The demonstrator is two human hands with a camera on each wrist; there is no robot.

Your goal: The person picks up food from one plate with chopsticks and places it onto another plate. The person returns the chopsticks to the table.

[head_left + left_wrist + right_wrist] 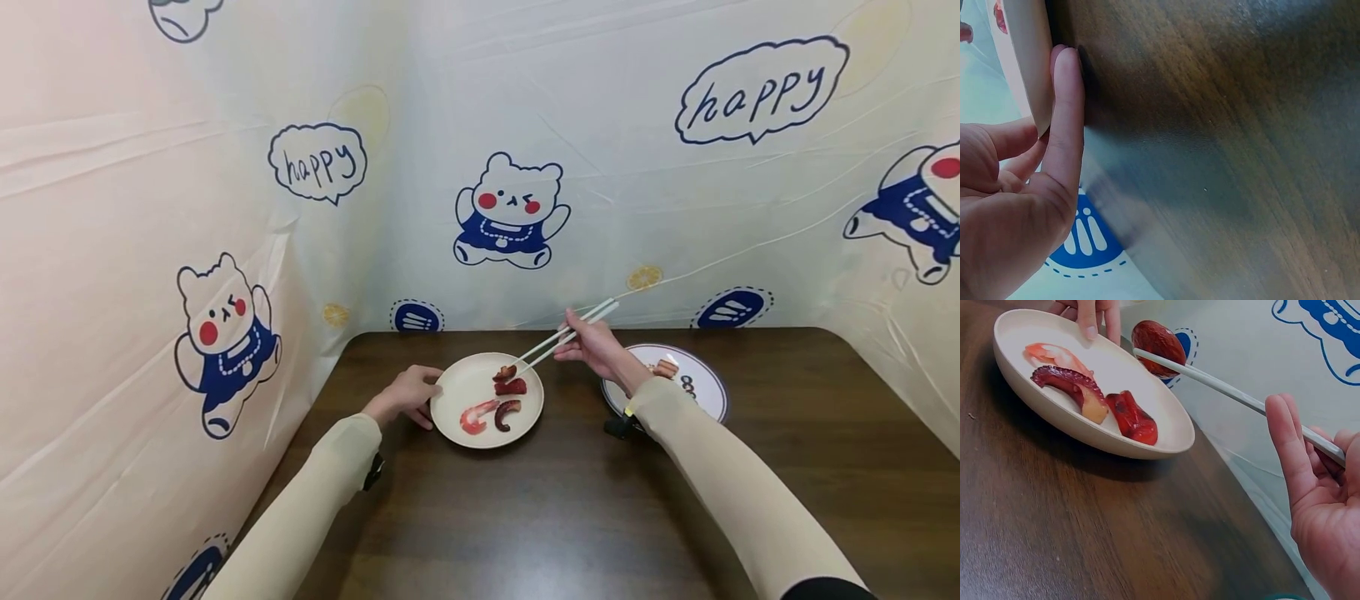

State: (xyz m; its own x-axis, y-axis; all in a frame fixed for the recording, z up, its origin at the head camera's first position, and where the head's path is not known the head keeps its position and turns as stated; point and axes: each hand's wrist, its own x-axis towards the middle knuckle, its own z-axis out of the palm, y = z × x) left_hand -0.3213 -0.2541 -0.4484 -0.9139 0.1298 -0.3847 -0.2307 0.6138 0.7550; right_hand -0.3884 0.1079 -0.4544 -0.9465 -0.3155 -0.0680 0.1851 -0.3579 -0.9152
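Head view: the left hand (407,393) pinches the left edge of a cream plate (452,393) on the brown worktop (555,500). The right hand (596,346) has its fingers curled round pale chopsticks (540,347), their tips at a brown piece (506,374) over the plate's far side. On that plate lie a red piece (512,387), a shrimp-like piece (473,419) and a dark curled piece (503,416). At right, a white plate (714,392) is partly hidden by the right sleeve (705,450).

Left wrist view: the thumb (1016,136) meets the rim, the fingers (1067,119) close against the plate's outside.

Right wrist view: the brown piece is at the chopsticks' tips; whether it touches the plate, I cannot tell.
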